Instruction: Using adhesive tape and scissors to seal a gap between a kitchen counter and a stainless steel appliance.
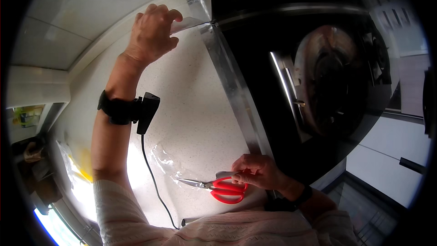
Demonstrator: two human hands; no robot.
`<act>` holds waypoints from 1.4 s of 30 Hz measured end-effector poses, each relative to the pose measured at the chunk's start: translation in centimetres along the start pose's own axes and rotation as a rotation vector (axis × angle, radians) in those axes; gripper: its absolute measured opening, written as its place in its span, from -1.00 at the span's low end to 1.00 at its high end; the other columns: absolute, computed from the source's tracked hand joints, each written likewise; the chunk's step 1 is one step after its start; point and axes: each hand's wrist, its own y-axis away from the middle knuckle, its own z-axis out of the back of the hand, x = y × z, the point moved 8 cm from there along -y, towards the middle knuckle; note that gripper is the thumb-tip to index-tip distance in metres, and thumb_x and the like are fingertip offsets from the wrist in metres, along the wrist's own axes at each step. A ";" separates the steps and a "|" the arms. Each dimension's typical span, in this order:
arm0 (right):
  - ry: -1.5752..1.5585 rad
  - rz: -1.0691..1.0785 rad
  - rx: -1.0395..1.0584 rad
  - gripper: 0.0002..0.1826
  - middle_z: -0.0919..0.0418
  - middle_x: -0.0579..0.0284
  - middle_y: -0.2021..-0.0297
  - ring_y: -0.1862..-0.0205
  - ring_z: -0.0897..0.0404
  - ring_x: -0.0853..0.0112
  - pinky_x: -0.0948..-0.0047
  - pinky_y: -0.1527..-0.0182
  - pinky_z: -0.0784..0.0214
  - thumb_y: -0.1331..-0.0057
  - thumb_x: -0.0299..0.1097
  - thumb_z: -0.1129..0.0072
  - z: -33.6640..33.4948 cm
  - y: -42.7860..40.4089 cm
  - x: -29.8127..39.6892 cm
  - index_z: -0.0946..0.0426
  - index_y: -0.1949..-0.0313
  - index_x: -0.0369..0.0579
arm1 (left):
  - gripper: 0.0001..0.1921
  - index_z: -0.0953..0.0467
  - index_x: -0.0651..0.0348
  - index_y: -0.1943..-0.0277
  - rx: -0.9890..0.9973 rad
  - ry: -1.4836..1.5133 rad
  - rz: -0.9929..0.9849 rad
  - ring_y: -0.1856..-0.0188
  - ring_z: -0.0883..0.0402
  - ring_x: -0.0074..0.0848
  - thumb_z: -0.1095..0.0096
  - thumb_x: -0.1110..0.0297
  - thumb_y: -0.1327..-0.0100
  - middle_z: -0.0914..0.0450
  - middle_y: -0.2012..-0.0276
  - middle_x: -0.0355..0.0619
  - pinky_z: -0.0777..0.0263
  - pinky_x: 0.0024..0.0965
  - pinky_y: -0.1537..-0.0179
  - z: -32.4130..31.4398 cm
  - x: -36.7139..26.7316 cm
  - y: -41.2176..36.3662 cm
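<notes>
My left hand (152,34) is over the far end of the pale speckled countertop (181,95), fingers curled. A translucent strip (187,24) extends from beside its fingers towards the cooktop corner; whether the hand grips it is unclear. A shiny silver strip (235,99) runs along the seam between counter and black cooktop (252,75). At the near end of that seam, my right hand (256,171) pinches a small grey flat piece (223,174). Scissors with red handles (227,198) lie just below it, blades pointing left, slightly apart.
Crumpled clear plastic (162,160) lies left of the scissors. A black cable (150,171) hangs from a black device (147,112) strapped to my left forearm and crosses the counter. A clear-and-yellow package (75,164) sits at the left, and a tiled wall (58,34) stands behind.
</notes>
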 end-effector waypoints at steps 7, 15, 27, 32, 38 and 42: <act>0.042 0.019 0.000 -0.91 -0.56 0.19 0.35 0.40 -0.60 0.54 0.57 0.37 -0.55 -0.29 -0.46 -0.12 0.1 -0.1 0.0 -0.48 0.24 -0.18 | -0.73 -0.64 0.08 0.20 -0.189 0.100 -0.137 0.13 -0.50 -0.32 -0.34 0.48 0.04 -0.56 0.25 -0.12 -0.46 -0.27 0.03 1.0 -1.9 -0.6; 0.082 0.018 0.027 -0.91 -0.58 0.14 0.38 0.40 -0.63 0.48 0.53 0.38 -0.58 -0.32 -0.45 -0.07 -0.3 0.3 0.2 -0.48 0.23 -0.20 | -0.83 -0.65 0.12 0.26 -0.019 0.329 -0.045 0.18 -0.49 -0.36 -0.39 0.44 -0.03 -0.59 0.27 -0.16 -0.42 -0.34 0.13 4.7 -4.4 3.3; -0.078 -0.041 0.028 -0.88 -0.60 0.19 0.43 0.41 -0.62 0.53 0.64 0.42 -0.50 -0.31 -0.45 -0.13 -1.3 1.8 2.9 -0.53 0.20 -0.22 | -0.60 -0.60 0.16 0.10 0.261 0.799 0.243 0.11 -0.55 -0.37 -0.48 0.32 0.06 -0.62 0.20 -0.11 -0.41 -0.32 0.08 7.0 -13.9 23.3; -0.048 -0.059 0.035 -0.87 -0.61 0.16 0.44 0.41 -0.62 0.47 0.58 0.41 -0.45 -0.31 -0.43 -0.15 -3.4 4.4 3.6 -0.54 0.20 -0.22 | -0.58 -0.58 0.21 0.08 0.191 1.049 0.410 0.11 -0.56 -0.40 -0.45 0.26 0.03 -0.61 0.20 -0.07 -0.39 -0.35 0.07 5.8 -16.2 28.1; -0.027 -0.068 0.048 -0.87 -0.61 0.15 0.44 0.41 -0.61 0.48 0.59 0.42 -0.44 -0.31 -0.44 -0.14 -5.2 6.9 3.5 -0.54 0.21 -0.23 | -0.66 -0.58 0.32 0.13 0.156 1.344 0.570 0.20 -0.55 -0.51 -0.39 0.32 -0.05 -0.62 0.30 -0.14 -0.38 -0.44 0.09 4.5 -18.7 31.2; -0.005 -0.062 0.025 -0.88 -0.60 0.17 0.45 0.42 -0.60 0.50 0.60 0.42 -0.43 -0.31 -0.45 -0.13 -6.1 8.0 3.6 -0.53 0.21 -0.24 | -0.78 -0.58 0.31 0.20 0.079 1.637 0.661 0.27 -0.54 -0.57 -0.33 0.43 -0.07 -0.62 0.34 -0.19 -0.37 -0.51 0.11 4.0 -19.9 32.4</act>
